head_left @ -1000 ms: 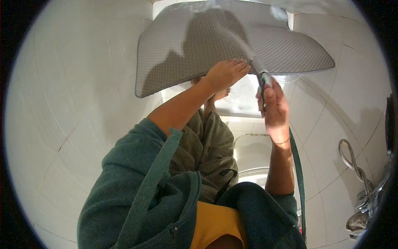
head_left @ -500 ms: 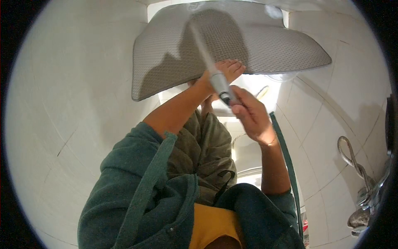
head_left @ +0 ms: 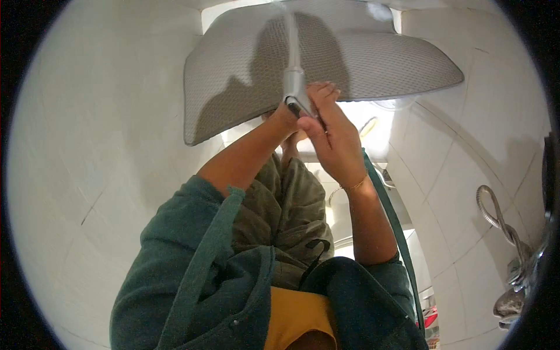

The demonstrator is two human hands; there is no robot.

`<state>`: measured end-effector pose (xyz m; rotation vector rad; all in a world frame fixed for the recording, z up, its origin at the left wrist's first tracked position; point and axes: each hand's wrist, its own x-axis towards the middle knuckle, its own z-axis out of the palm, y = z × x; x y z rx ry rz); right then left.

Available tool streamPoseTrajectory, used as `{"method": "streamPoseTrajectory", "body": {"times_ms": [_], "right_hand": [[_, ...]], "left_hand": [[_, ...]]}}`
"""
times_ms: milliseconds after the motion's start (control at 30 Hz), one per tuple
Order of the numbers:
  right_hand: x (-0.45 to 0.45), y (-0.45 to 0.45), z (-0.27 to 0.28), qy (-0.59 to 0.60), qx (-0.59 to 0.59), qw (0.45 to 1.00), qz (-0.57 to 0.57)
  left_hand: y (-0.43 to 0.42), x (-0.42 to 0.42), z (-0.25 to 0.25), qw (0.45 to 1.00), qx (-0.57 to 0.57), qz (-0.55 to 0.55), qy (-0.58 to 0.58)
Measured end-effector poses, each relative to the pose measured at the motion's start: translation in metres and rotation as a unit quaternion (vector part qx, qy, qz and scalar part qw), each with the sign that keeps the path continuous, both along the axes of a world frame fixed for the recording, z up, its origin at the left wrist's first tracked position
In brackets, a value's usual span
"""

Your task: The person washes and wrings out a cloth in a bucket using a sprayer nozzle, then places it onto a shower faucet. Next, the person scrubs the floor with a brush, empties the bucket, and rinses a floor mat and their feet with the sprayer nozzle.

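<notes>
A grey textured mat (head_left: 396,64) with a dark edge hangs across the top of the view. My left hand (head_left: 322,90) grips its lower edge near the middle, the fingertips showing and the rest partly hidden behind the sprayer and my other hand. My right hand (head_left: 338,143) is wrapped round a grey-and-white sprayer (head_left: 295,86), held in front of my left wrist. From its nozzle a whitish jet of water (head_left: 293,44) runs up onto the mat's upper part. A dark shadow lies over the mat's centre.
Pale tiled walls (head_left: 461,140) stand on both sides. A coiled metal hose (head_left: 489,210) and metal fittings (head_left: 513,280) are at the right. Below the mat, part of a bare foot (head_left: 290,146) and a yellow item (head_left: 368,126) show. A white fixture (head_left: 344,217) is beside my legs.
My right hand and the sprayer have moved left, now overlapping my left hand. The jet swung left, then back slightly right. My left hand stays at the mat's edge.
</notes>
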<state>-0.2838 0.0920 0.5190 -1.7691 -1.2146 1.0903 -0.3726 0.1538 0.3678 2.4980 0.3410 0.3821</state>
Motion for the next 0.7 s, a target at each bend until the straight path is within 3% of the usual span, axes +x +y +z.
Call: {"method": "streamPoseTrajectory", "body": {"times_ms": [33, 67, 100, 133, 167, 200, 233, 400, 500, 533, 700], "right_hand": [[0.004, -0.001, -0.001, -0.013, -0.016, 0.999, -0.026], [0.009, -0.002, -0.001, -0.026, -0.031, 0.998, -0.052], [0.014, -0.004, -0.003, -0.027, -0.031, 0.998, -0.053], [0.020, -0.004, -0.006, -0.045, -0.010, 0.995, -0.092], [0.026, -0.006, -0.009, -0.061, 0.011, 0.989, -0.131], [0.034, -0.007, -0.010, -0.056, 0.011, 0.988, -0.146], [0.041, -0.011, -0.014, -0.068, -0.007, 0.983, -0.169], [0.055, -0.009, -0.007, -0.094, -0.026, 0.964, -0.249], [0.052, -0.010, -0.005, -0.116, -0.037, 0.966, -0.226], [0.046, -0.010, -0.001, -0.070, -0.039, 0.970, -0.229], [0.044, -0.032, 0.006, -0.042, 0.101, 0.979, -0.170]], "left_hand": [[-0.005, -0.003, -0.009, 1.000, -0.001, -0.002, -0.003], [-0.016, -0.010, -0.031, 0.973, -0.224, 0.044, -0.021], [-0.009, -0.006, -0.008, 0.895, -0.436, 0.089, -0.036], [0.001, -0.002, 0.014, 0.908, -0.340, 0.027, 0.242], [0.001, 0.000, 0.017, 0.908, -0.340, 0.027, 0.242], [0.001, 0.002, 0.020, 0.969, -0.157, 0.006, 0.189], [0.001, 0.003, 0.023, 0.991, 0.033, -0.014, 0.127], [-0.002, 0.004, 0.013, 0.993, 0.021, -0.012, 0.116], [0.000, 0.002, 0.012, 0.995, 0.016, -0.014, 0.093], [0.000, 0.003, 0.013, 0.994, 0.013, -0.018, 0.110], [0.005, 0.008, 0.029, 0.982, 0.006, -0.028, 0.184]]}}
